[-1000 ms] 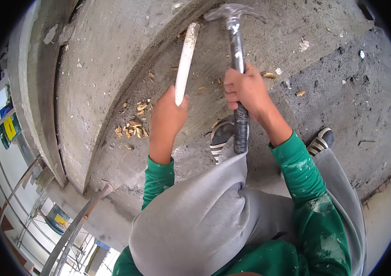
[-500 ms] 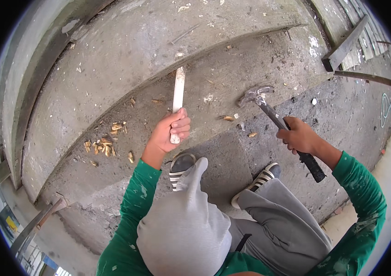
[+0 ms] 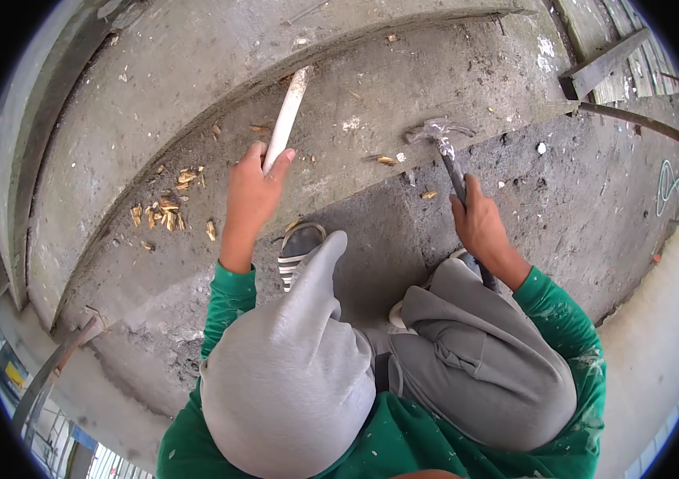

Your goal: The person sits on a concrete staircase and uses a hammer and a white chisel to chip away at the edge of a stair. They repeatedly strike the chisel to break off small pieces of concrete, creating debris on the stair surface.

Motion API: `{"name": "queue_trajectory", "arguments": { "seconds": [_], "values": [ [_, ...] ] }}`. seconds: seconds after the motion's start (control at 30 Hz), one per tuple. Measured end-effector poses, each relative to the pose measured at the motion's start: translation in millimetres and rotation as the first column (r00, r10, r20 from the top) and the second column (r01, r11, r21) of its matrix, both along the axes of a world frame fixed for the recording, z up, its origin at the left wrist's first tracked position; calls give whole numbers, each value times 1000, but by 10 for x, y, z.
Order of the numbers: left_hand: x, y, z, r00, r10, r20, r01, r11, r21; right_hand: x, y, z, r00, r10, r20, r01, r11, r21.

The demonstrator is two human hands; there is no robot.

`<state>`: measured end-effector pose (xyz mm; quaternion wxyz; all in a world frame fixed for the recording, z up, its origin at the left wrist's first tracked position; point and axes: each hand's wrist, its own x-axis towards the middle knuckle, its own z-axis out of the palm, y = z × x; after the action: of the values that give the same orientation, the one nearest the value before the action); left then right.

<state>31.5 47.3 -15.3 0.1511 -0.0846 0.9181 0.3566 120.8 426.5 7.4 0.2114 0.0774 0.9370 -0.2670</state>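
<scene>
- Left hand (image 3: 253, 188) clamped round white rod (image 3: 285, 120) — back of hand and thumb show, most fingers and rod's lower end hidden.
- Rod slants up to foot of curved concrete step (image 3: 196, 96); can't tell if tip touches.
- Right hand (image 3: 479, 215) closed on claw hammer (image 3: 454, 172), head up, well apart from rod; handle's lower part mostly covered by hand, wrist and trouser leg (image 3: 475, 335).
- Right shoe (image 3: 464, 257) mostly hidden behind that leg; left striped sandal (image 3: 298, 243) partly covered.
- Dark container (image 3: 10, 374) at lower left too small to read.
- Versus half a second ago: hammer and right hand nearer the body's midline, right knee further up, rod's lower end no longer visible; wood chips (image 3: 165, 209) still heaped left of rod.
</scene>
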Motion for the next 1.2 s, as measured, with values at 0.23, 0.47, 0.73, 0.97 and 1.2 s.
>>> {"name": "queue_trajectory", "arguments": {
  "seconds": [0.23,0.47,0.73,0.97,1.2],
  "values": [
    [-155,133,-37,990,-137,-21,132,979,-155,-25,-503,399,986,143,86,-116,957,-265],
    [-225,199,-130,997,-66,45,70,994,-85,-307,-105,318,1000,21,-11,-22,995,-98],
    [-89,141,-206,984,-30,-173,7,991,-132,-371,-46,115,998,-53,33,54,998,-21],
    [-41,111,-482,822,-75,-564,-89,962,-258,-599,-551,248,725,-250,642,676,441,-591],
    [-42,-145,-619,654,-223,-723,-96,924,-371,-738,-759,54,627,-319,711,770,395,-501]
  ]
}}
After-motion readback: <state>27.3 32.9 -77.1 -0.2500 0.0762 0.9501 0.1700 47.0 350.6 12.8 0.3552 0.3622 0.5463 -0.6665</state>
